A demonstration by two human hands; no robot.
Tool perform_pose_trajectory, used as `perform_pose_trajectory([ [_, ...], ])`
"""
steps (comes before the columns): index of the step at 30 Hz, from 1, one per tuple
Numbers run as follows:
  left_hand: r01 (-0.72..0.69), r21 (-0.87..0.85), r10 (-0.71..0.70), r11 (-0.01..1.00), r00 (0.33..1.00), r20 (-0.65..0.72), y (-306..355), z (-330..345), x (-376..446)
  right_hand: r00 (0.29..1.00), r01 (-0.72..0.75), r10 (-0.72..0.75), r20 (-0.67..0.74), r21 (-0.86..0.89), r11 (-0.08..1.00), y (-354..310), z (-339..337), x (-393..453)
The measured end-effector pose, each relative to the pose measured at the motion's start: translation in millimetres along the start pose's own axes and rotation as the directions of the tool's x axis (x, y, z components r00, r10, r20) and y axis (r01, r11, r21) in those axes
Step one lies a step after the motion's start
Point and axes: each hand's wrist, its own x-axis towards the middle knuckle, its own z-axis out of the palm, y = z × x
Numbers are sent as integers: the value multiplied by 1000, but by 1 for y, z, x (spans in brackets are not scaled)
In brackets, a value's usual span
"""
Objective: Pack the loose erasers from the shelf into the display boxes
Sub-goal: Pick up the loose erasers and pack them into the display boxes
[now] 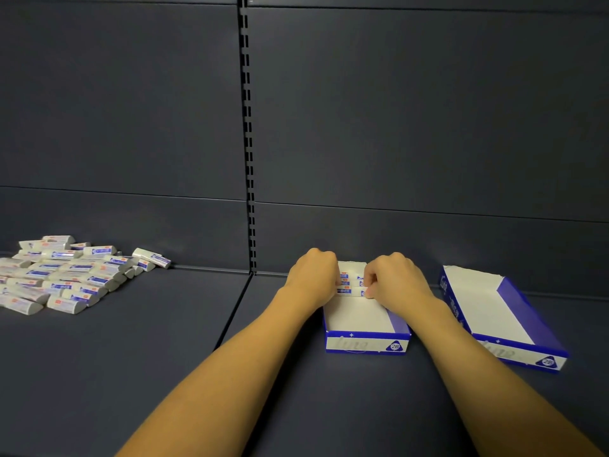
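Gripping erasers inside the "2B" box, left hand and right hand curl

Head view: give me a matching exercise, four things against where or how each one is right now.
Things:
1. pile of loose erasers
2. middle display box
3. right display box
4. hands

States:
A. holds nothing
B. far left on the shelf
C. at the far end of a box, on a few erasers
D. a few erasers at its far end

Pairs: 1-B, 2-D, 3-A, 4-C
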Motion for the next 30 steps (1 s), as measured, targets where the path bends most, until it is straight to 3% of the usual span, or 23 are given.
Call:
perform_pose_trajectory([
  [13, -34, 36, 33, 999, 999, 8, 0, 1, 0, 996, -83, 85, -43, 33, 996, -2, 7, 1],
  [25, -24, -6, 25, 1000, 999, 36, 2, -9, -5, 1000, 15, -15, 12, 32, 999, 1, -2, -2],
  [30, -10, 6, 10, 1000, 1000, 3, 2, -10, -9, 998, 38, -34, -43, 92, 995, 5, 1, -2],
])
